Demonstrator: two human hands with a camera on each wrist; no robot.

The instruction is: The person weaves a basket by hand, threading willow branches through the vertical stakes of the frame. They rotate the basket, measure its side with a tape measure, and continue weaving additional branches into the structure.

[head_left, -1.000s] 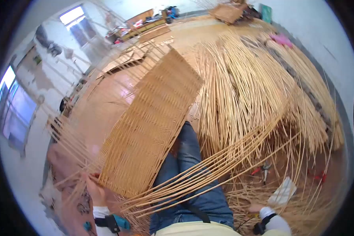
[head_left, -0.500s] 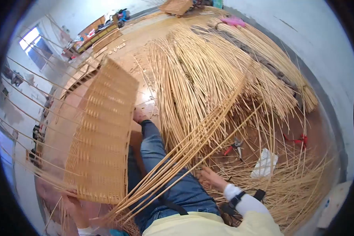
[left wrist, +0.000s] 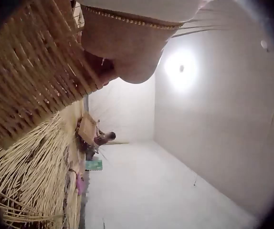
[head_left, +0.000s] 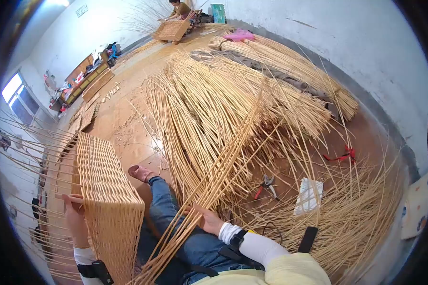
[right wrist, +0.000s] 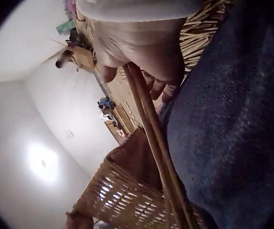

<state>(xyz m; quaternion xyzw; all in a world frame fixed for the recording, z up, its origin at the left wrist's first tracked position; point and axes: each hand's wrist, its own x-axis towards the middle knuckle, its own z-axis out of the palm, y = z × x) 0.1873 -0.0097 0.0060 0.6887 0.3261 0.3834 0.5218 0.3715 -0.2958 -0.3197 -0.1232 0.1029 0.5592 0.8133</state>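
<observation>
A woven wicker piece (head_left: 111,199) stands bent at an edge, left of the lap, with thin rods sticking out from its far left side. My left hand (head_left: 75,218) grips its left edge; in the left wrist view that hand (left wrist: 122,47) hides most of its own fingers behind the weave (left wrist: 32,67). Across my right thigh runs a bundle of long rods (head_left: 223,175). My right hand (head_left: 208,221) holds the bundle near the knee, and in the right wrist view the rods (right wrist: 151,129) pass between thumb and fingers of the hand (right wrist: 142,47).
Large heaps of peeled rods (head_left: 214,109) lie ahead and to the right. Pruning shears (head_left: 267,186), a white sheet (head_left: 309,195), a red-handled tool (head_left: 342,156) and loose rods (head_left: 356,223) lie on the floor at right. Another person (head_left: 179,10) works at the back beside a wicker tray (head_left: 171,30).
The woven piece has turned and shifted left, now showing a bend. My right hand has moved from the floor at right to the rod bundle and taken hold. The head view has swung right.
</observation>
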